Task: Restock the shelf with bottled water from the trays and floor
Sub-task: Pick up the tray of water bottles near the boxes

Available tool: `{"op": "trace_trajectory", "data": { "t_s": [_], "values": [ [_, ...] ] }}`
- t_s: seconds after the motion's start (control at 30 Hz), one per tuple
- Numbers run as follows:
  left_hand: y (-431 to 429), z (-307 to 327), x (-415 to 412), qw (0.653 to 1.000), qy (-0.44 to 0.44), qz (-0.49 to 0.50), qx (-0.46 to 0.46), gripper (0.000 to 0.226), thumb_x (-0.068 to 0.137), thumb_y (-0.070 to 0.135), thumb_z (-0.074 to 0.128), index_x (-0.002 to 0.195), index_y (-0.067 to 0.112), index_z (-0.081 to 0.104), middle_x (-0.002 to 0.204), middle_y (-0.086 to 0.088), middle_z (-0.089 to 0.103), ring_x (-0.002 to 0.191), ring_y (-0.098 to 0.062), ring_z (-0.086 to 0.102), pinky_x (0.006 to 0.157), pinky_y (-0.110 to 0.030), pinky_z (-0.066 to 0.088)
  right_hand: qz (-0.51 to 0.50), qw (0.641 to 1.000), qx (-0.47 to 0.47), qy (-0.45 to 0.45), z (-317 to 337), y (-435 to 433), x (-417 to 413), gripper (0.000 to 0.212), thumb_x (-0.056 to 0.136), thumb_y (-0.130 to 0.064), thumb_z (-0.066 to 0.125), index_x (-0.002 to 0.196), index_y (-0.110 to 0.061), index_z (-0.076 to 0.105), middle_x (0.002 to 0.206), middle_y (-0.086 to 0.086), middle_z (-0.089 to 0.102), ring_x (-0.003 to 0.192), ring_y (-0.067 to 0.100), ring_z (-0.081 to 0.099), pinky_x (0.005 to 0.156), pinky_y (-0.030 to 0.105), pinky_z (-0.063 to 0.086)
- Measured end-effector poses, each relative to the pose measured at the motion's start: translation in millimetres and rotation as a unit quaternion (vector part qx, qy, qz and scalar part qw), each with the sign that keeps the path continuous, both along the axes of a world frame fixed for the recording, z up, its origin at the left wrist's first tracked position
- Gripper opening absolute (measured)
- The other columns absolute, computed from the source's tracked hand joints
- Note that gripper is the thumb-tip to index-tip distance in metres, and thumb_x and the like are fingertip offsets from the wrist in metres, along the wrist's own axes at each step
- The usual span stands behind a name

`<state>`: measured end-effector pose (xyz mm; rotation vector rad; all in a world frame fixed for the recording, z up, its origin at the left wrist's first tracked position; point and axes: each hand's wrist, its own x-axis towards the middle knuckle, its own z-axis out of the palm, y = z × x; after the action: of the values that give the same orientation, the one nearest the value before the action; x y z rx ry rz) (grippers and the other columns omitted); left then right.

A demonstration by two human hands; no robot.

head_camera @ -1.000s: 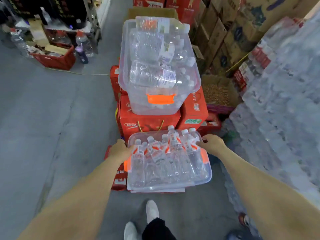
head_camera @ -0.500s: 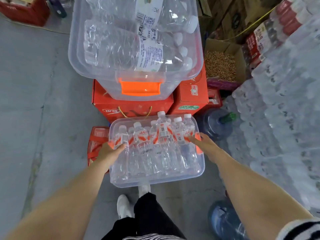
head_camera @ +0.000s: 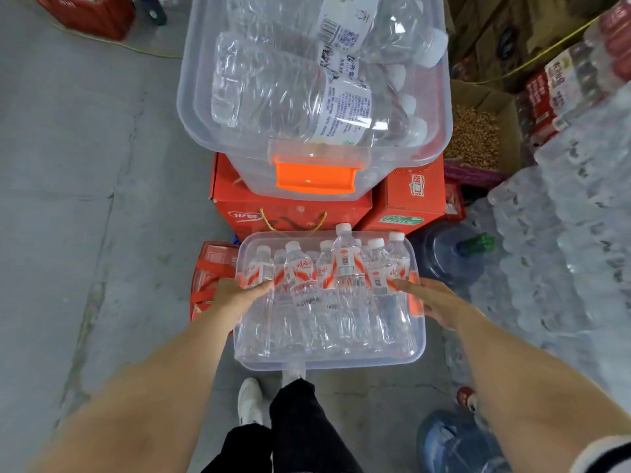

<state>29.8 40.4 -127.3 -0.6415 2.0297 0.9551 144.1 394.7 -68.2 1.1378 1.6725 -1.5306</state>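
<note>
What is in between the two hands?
In the head view, the clear tray full of small water bottles sits between the left hand and the right hand, which hold its two sides.

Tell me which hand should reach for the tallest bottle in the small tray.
Right, probably. The tallest bottle stands right of centre in the small tray, nearer the right hand than the left hand. Both grip the tray's sides, so set it down first.

Tray [head_camera: 327, 365] now clear of red pack [head_camera: 210, 268]
</note>
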Motion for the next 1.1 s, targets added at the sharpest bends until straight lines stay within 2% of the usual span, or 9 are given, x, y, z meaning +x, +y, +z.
{"op": "trace_trajectory", "data": {
  "t_s": [0.1,0.4,0.47,0.6,0.7,0.8,0.87,0.97,1.1],
  "values": [
    [-6.9,2.4,0.3,0.999,-0.016,-0.012,0.031,0.078,0.070,0.055,0.083,0.130,0.012,0.056,0.121,-0.006,0.064,0.109,-0.031,0.060,0.090,-0.039,0.050,-0.003,1.000,-0.001,-0.013,4.6,-7.4,-2.7,0.056,0.068,-0.053,0.084,0.113,-0.024,0.069,0.111,-0.007,0.072,0.102,0.011,0.064,0.114,0.049,0.042],
    [-60.2,11.1,16.3,0.996,-0.070,0.000,0.057,0.101,0.054,0.069,0.085,0.129,0.008,0.057,0.106,-0.013,0.070,0.101,-0.035,0.067,0.076,-0.035,0.054,0.035,0.999,0.015,-0.036,13.2,-35.3,29.1,0.107,0.045,-0.066,0.096,0.131,-0.016,0.058,0.141,0.003,0.057,0.135,0.029,0.049,0.116,0.053,0.039],
    [-84.6,16.9,32.4,0.995,-0.081,0.008,0.057,0.106,0.050,0.074,0.080,0.129,0.006,0.055,0.088,-0.014,0.070,0.078,-0.030,0.069,0.071,-0.033,0.054,0.048,0.998,0.017,-0.040,25.4,-59.4,31.7,0.097,0.045,-0.062,0.097,0.123,-0.018,0.059,0.140,0.004,0.055,0.136,0.029,0.047,0.117,0.052,0.038],
    [-152.2,17.8,64.7,0.992,-0.090,0.045,0.075,0.088,0.070,0.063,0.077,0.136,0.008,0.054,0.106,-0.027,0.070,0.072,-0.026,0.070,0.068,-0.031,0.054,0.105,0.992,0.030,-0.062,46.2,-129.4,24.4,0.103,0.041,-0.066,0.096,0.125,-0.020,0.061,0.128,0.001,0.063,0.127,0.027,0.054,0.116,0.051,0.040],
    [-219.6,19.4,90.2,0.984,-0.102,0.096,0.106,0.060,0.068,0.058,0.082,0.103,0.011,0.070,0.089,-0.020,0.071,0.073,-0.025,0.068,0.067,-0.031,0.053,0.155,0.985,0.051,-0.064,60.2,-198.4,14.0,0.104,0.044,-0.067,0.094,0.128,-0.016,0.059,0.126,0.001,0.063,0.126,0.027,0.053,0.115,0.050,0.040],
    [-305.5,12.7,122.1,0.977,-0.118,0.130,0.121,0.059,0.049,0.073,0.084,0.054,0.015,0.072,0.052,-0.004,0.058,0.045,-0.016,0.054,0.056,-0.028,0.047,0.173,0.983,0.032,-0.057,67.7,-281.9,4.1,0.062,0.072,-0.047,0.087,0.114,-0.016,0.054,0.117,0.000,0.058,0.129,0.030,0.048,0.117,0.049,0.033],
    [-367.6,-16.4,145.7,0.967,-0.131,0.172,0.137,0.059,0.050,0.071,0.086,0.068,0.015,0.077,0.057,-0.003,0.062,0.052,-0.016,0.058,0.060,-0.027,0.049,0.215,0.973,0.040,-0.070,63.1,-335.8,-2.1,0.061,0.065,-0.052,0.087,0.102,-0.015,0.056,0.120,0.003,0.054,0.129,0.033,0.046,0.116,0.049,0.034],
    [-458.8,-44.5,176.0,0.942,-0.142,0.250,0.175,0.098,0.038,0.071,0.092,0.116,0.016,0.070,0.106,-0.008,0.073,0.099,-0.026,0.070,0.092,-0.043,0.055,0.287,0.952,0.071,-0.077,54.3,-424.4,-9.5,0.083,0.051,-0.065,0.087,0.106,-0.011,0.059,0.130,0.010,0.053,0.125,0.032,0.047,0.116,0.050,0.037],
    [-570.3,-29.1,204.7,0.907,-0.110,0.353,0.200,0.109,0.036,0.063,0.096,0.125,0.009,0.062,0.124,-0.013,0.068,0.110,-0.032,0.067,0.098,-0.048,0.053,0.370,0.922,0.101,-0.049,24.1,-530.9,-32.7,0.131,0.036,-0.084,0.085,0.135,-0.003,0.056,0.140,0.015,0.058,0.130,0.038,0.054,0.110,0.051,0.045]
  ]
}}
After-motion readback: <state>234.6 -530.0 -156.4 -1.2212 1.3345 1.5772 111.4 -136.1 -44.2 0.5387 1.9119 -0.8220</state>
